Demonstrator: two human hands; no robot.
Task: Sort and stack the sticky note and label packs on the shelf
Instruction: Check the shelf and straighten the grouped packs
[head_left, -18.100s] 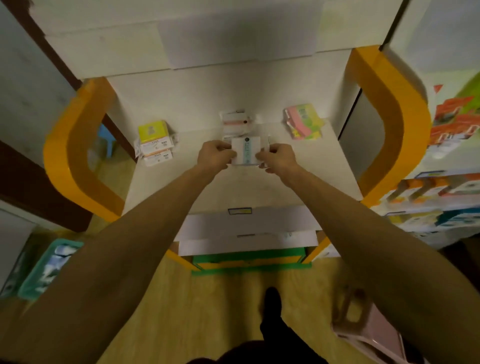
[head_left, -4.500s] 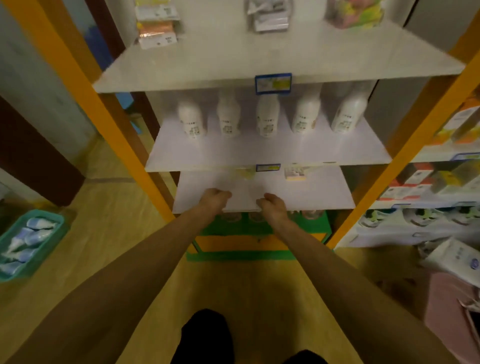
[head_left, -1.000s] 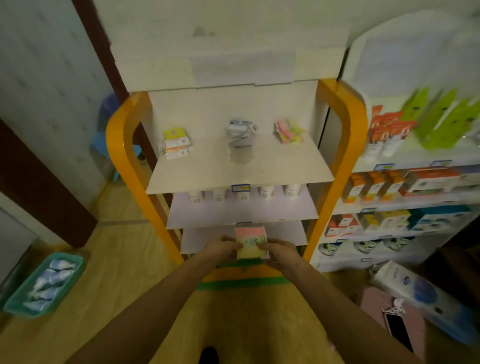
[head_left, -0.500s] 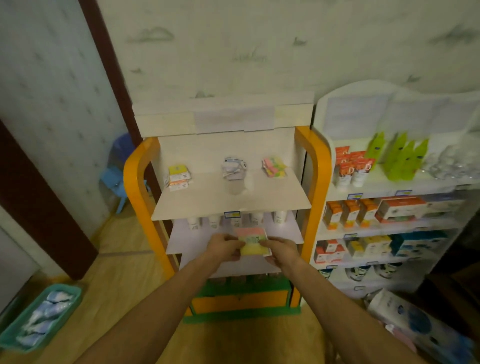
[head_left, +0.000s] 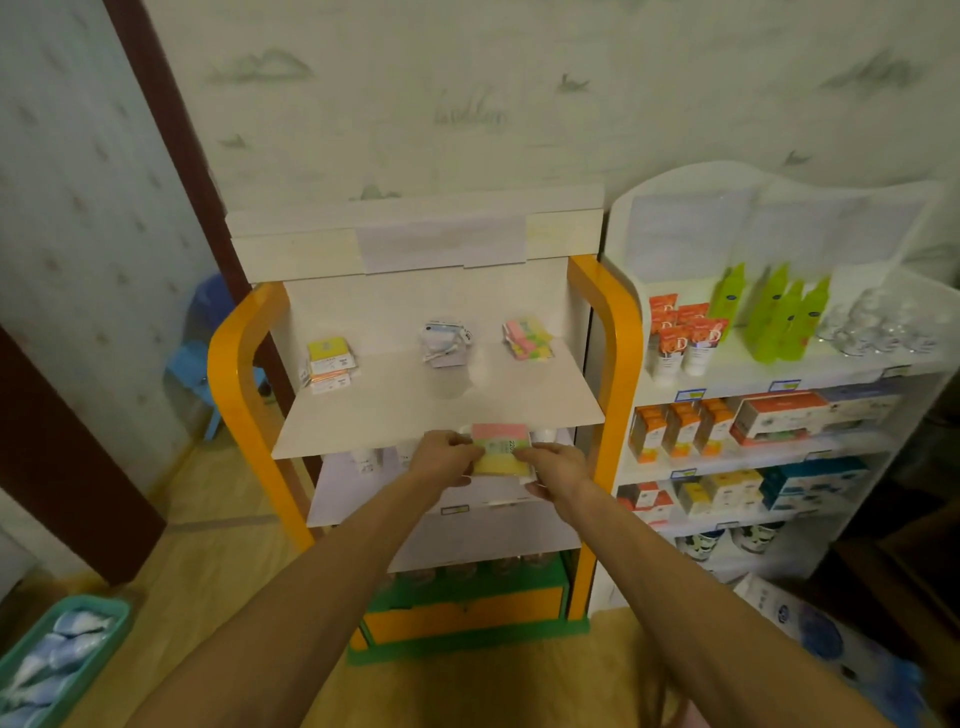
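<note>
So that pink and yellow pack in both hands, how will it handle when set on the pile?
The pack looks flat and squarish, so probably stiff and light. It should neither roll nor tip. The top-right pile already sits fanned askew, so it may slide off-square.

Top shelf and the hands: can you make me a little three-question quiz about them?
1. True or false: both hands hold the pink and yellow pack.
2. How many piles sit on the top shelf?
3. Which pile matches the held pack's colours? A) left pile B) middle pile C) right pile

Key: 1. True: the left hand and right hand grip its sides. 2. Three. 3. C.
</note>
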